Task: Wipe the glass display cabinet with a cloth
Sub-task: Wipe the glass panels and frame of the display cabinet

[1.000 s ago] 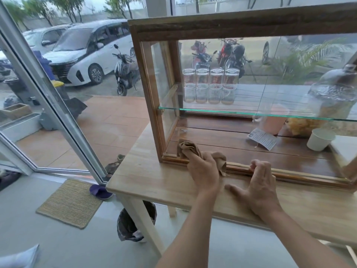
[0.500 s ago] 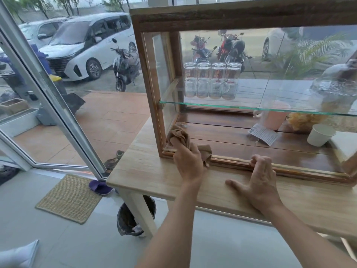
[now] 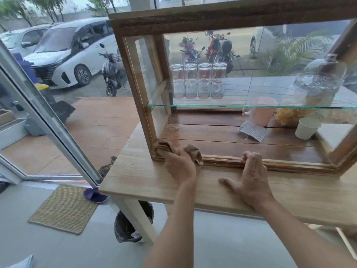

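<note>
The glass display cabinet (image 3: 133, 78) has a wooden frame and stands on a light wooden table (image 3: 139, 176). My left hand (image 3: 179, 165) grips a crumpled brown cloth (image 3: 164, 147) and presses it into the cabinet's bottom front left corner. My right hand (image 3: 251, 178) rests on the table with its fingertips curled on the cabinet's lower front rail, thumb spread out to the left. Inside, a glass shelf (image 3: 212, 106) carries stacked drinking glasses (image 3: 199, 80).
On the cabinet floor lie a paper slip (image 3: 253, 130), a white cup (image 3: 307, 128) and a pink mug (image 3: 262, 113); a glass dome (image 3: 318, 82) sits on the shelf. A black bin (image 3: 127, 227) stands under the table. A slanted glass door (image 3: 48, 117), mat (image 3: 63, 207) and slipper (image 3: 94, 195) are left.
My left hand has slid the cloth leftwards along the lower rail, from near the middle to the bottom left corner. The right hand has stayed on the rail.
</note>
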